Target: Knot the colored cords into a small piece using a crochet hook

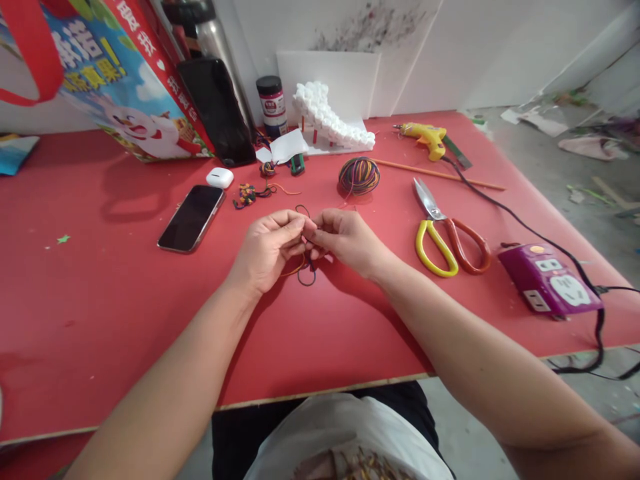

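Note:
Above the red table, my left hand (273,248) and my right hand (341,240) meet fingertip to fingertip, both pinching a thin dark cord (307,276). Loops of this cord hang below the fingers, and an orange strand trails out under my left hand. The exact spot where the fingers grip is hidden. Beyond my hands lies a ball of multicoloured cord (359,176). A small knotted multicoloured piece (247,195) rests to the left of it, near a smaller wound bundle of cord (267,169).
Scissors (437,227) lie right of my hands, with a purple power socket block (550,280) beyond. Behind are a yellow glue gun (425,137), an orange stick (440,175) and a white shoe-like model (330,120). A phone (192,219) and white earbud case (219,177) lie left.

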A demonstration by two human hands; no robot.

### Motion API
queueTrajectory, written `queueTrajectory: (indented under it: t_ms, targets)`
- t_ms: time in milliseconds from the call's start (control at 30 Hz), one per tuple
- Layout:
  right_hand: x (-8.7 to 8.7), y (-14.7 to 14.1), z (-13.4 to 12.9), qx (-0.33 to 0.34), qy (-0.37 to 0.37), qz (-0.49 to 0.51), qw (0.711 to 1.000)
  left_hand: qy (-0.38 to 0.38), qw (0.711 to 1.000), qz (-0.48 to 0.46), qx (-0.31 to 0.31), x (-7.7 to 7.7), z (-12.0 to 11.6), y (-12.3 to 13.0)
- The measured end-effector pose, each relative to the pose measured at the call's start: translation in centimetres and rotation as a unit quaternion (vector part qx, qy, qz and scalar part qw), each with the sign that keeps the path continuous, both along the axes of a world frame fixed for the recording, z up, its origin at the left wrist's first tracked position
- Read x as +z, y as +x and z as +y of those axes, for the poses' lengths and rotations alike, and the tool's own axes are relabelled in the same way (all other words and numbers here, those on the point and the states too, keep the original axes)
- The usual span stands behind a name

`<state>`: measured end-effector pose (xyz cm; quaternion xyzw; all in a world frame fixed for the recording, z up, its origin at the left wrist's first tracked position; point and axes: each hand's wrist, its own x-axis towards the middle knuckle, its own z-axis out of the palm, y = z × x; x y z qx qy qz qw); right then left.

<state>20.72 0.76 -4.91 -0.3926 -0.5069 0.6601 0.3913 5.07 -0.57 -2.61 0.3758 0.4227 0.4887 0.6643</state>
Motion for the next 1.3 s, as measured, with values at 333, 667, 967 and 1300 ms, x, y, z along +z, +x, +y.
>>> queueTrajectory:
  t_ms: [333, 667, 967, 1300]
  targets:
    - [0.3, -0.2, -0.4, -0.004, -0.001, -0.006, 1.0, 0.024, 0.997, 0.012, 0.071, 0.2, -0.3, 0.7]
    - [-0.3, 0.4, -0.1, -0.001, 0.213, -0.091, 0.973, -0.211, 0.965, -0.141, 0.061, -0.3, 1.1, -0.5]
    - [0.3, 0.4, -0.3, -0.024, 0.131, -0.04, 0.99, -0.16, 0.98, -0.108, -0.041, 0.0, 0.3, -0.9]
    - [0.8, 0.4, 0.0, -0.06, 0.066, 0.045, 0.995, -0.163, 0.981, -0.107, -0.014, 0.5, 0.3, -0.7]
